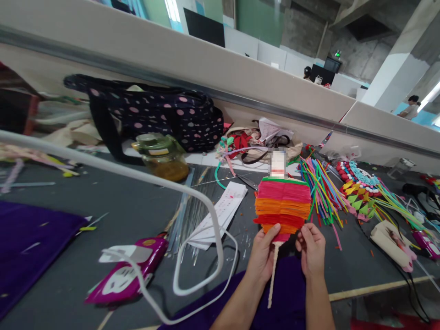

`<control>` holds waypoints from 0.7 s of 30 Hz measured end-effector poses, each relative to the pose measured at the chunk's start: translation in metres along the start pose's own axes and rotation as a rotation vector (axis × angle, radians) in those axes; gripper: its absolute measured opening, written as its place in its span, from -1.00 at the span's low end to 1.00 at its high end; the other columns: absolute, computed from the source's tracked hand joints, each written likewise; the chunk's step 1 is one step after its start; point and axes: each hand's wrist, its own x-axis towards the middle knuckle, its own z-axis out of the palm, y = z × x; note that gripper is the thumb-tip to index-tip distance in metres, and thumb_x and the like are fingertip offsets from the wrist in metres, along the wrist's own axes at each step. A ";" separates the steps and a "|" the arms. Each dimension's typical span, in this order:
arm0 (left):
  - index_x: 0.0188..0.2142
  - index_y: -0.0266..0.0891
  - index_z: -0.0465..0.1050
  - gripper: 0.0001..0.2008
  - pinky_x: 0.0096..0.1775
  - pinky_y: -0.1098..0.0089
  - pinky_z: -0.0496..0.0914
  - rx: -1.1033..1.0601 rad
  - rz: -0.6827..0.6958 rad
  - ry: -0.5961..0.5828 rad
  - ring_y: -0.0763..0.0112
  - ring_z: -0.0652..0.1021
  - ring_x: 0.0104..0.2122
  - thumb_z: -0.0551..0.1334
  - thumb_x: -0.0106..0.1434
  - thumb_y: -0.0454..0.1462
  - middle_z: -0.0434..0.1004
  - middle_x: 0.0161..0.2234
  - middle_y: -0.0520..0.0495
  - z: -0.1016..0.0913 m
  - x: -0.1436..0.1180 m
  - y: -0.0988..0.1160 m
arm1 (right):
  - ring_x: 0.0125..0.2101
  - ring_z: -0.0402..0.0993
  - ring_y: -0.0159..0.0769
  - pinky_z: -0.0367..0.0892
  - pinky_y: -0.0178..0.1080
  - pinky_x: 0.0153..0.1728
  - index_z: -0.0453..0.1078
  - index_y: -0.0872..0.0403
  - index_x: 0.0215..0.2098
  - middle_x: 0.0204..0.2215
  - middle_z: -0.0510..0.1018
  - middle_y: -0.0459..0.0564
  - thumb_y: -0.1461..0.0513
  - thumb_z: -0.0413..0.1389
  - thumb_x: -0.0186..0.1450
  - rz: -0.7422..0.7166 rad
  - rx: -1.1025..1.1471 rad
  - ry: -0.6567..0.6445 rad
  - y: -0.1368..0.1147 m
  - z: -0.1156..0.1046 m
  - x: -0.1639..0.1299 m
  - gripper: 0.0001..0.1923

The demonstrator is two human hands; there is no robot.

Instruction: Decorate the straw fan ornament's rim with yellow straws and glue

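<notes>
A layered craft piece [282, 206] in pink, orange and red strips, with a green band near its top, is upright in front of me. Its top end is blurred out, and a cream twisted stem [273, 275] hangs below. My left hand [264, 250] grips its lower part, thumb on the front face and fingers behind. At the lower right edge my right hand [312, 247] is closed, thumb and forefinger pinched against the strips; whether a separate small piece is between them is hidden.
A bundle of coloured pipe cleaners [323, 190] lies just right. Scissors [248, 182], white paper sheets [220, 215] and clear strips [192, 206] are left. A white bent tube [192, 190] crosses the foreground near a purple glue gun [130, 266]. A glass teapot [161, 156] and dotted bag [154, 114] stand behind.
</notes>
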 end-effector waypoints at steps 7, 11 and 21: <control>-0.16 -0.34 0.49 -0.56 -0.17 0.28 0.49 -0.002 -0.008 -0.022 0.19 0.64 -0.32 0.46 -0.07 -0.32 0.66 -0.31 -0.15 0.000 -0.001 0.001 | -0.67 0.11 -0.54 0.05 -0.49 -0.72 0.32 0.09 -0.48 -0.64 0.33 -0.21 0.12 0.30 0.11 0.064 0.063 -0.056 -0.002 0.000 -0.001 -0.72; -0.20 -0.34 0.50 -0.60 -0.16 0.28 0.49 0.005 -0.003 -0.018 0.19 0.64 -0.32 0.46 -0.08 -0.32 0.66 -0.33 -0.13 0.001 -0.002 0.002 | -0.67 0.11 -0.54 0.04 -0.48 -0.72 0.31 0.08 -0.49 -0.64 0.31 -0.21 0.11 0.29 0.11 0.061 0.037 -0.050 -0.003 0.000 -0.001 -0.71; -0.22 -0.35 0.51 -0.60 -0.17 0.28 0.49 0.007 0.016 0.017 0.18 0.64 -0.31 0.46 -0.09 -0.32 0.66 -0.35 -0.13 0.000 -0.001 0.000 | -0.67 0.12 -0.55 0.05 -0.49 -0.73 0.36 0.10 -0.48 -0.65 0.34 -0.20 0.12 0.30 0.12 0.007 -0.005 0.006 -0.001 0.001 -0.001 -0.74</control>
